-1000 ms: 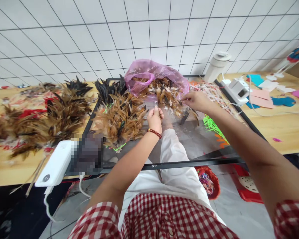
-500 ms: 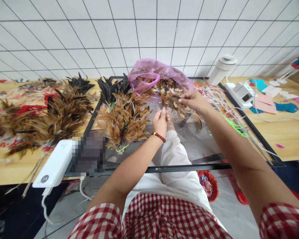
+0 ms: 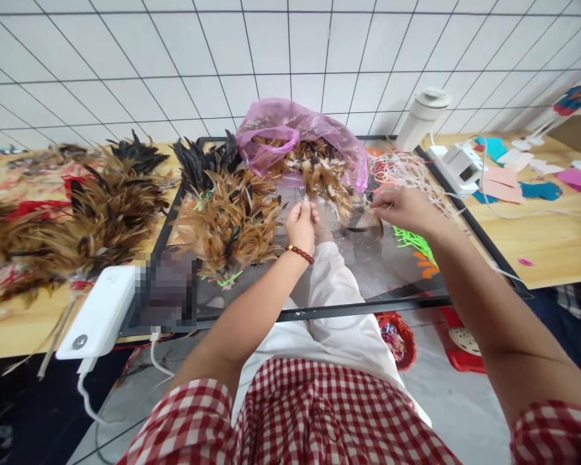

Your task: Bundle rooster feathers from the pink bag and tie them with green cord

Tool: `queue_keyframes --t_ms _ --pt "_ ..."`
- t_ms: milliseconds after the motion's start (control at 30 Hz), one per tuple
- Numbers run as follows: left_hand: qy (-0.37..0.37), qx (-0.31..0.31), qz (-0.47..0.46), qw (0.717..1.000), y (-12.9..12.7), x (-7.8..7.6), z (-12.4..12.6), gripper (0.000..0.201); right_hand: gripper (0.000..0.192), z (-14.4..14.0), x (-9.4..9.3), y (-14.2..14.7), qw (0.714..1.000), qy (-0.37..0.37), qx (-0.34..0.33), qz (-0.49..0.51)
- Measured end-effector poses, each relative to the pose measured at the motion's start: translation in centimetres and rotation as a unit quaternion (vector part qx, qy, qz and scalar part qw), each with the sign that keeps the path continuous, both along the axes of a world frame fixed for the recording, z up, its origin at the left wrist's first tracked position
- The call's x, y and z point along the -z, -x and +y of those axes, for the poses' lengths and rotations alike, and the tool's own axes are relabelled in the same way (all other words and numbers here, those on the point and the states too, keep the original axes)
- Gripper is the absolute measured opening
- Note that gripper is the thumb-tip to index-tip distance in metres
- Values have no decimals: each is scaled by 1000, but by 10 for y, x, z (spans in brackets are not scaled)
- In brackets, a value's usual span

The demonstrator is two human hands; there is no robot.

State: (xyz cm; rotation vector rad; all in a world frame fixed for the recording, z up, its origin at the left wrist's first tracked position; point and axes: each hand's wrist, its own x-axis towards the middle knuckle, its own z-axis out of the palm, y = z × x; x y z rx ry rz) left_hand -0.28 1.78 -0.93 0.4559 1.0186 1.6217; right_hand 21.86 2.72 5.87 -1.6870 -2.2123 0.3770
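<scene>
Left hand (image 3: 300, 226) raised over the glass table (image 3: 368, 271), fingertips pinched on a few small feathers (image 3: 308, 205). Right hand (image 3: 401, 209) closed on a brown feather (image 3: 372, 219) just below the pink bag (image 3: 290, 132) of loose feathers. Tied feather bundles (image 3: 232, 223) beside left hand.

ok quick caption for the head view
Left hand pinches small feathers while right hand reaches beside the pink bag.

Right hand (image 3: 401, 208) now withdrawn from loose feathers (image 3: 326, 174) at pink bag (image 3: 290, 129), lower, over glass tabletop (image 3: 368, 271), beside green cord (image 3: 413, 240)
</scene>
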Motion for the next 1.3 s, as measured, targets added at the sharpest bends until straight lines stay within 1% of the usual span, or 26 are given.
queue_keyframes --t_ms 100,133,167,233,300,333,400,433,467,533,633,700,767,800,833,900,967,1000,1033,1067,1100,1133,1200,1233,1267,1300 --pt "-2 4 5 1000 0 0 0 31 27 -7 20 28 999 39 -9 -37" --pt "-4 5 6 1000 1 0 0 31 30 -10 28 37 998 35 -8 -59" --pt "-4 5 8 1000 1 0 0 31 28 -13 34 44 996 24 -16 -82" --pt "-4 4 13 1000 0 0 0 32 17 -17 41 50 996 14 -18 -92" --pt "-3 3 17 1000 0 1 0 33 16 -16 36 42 999 13 4 -30" --pt "-2 3 17 1000 0 1 0 33 17 -14 30 34 999 14 21 21" --pt "-6 5 18 1000 0 2 0 33 19 -9 16 14 990 5 59 125" --pt "-8 6 19 1000 0 2 1 33 19 -6 11 4 985 4 74 154" --pt "-11 7 21 1000 0 2 1 33 18 -4 7 -5 983 4 87 163" --pt "-15 6 25 1000 0 3 1 33 16 -1 5 -19 988 5 103 119" --pt "-12 6 23 1000 0 3 1 31 16 4 7 -28 996 18 91 4" --pt "-7 5 17 1000 0 2 1 30 14 14 3 -25 996 -22 89 -14" --pt "-3 0 12 1000 0 2 1 30 16 32 -3 -10 992 -99 78 21" --pt "-1 -2 9 1000 0 1 0 29 18 42 -6 3 990 -126 58 41" --pt "0 -3 7 1000 0 1 0 30 21 53 -7 19 990 -128 27 52" --pt "-1 -1 1 1000 1 1 -1 30 25 71 -5 62 996 -84 -11 29" --pt "-6 2 -1 1000 1 1 -2 31 34 84 3 106 999 -26 -3 -32" --pt "-10 3 1 1000 1 2 -2 31 41 88 9 125 998 -10 11 -62" --pt "-14 3 3 1000 1 3 -3 31 45 91 15 139 996 -5 31 -88" --pt "-18 3 5 1000 1 3 -3 31 45 93 19 148 993 -1 43 -110" --pt "-20 3 5 1000 0 4 -3 31 40 94 22 152 992 2 48 -117" --pt "-20 4 4 1000 0 4 -3 31 34 94 23 150 993 1 44 -110" --pt "-18 8 0 1000 -1 4 -2 30 24 89 20 133 998 -6 17 -53" --pt "-16 9 -2 1000 -1 4 -2 30 23 84 15 120 1000 -5 -4 -16" --pt "-14 10 -2 1000 -1 4 -2 30 24 77 11 106 1000 11 -21 20" --pt "-11 11 -4 1000 -1 4 -1 29 27 67 6 90 997 43 -46 45"
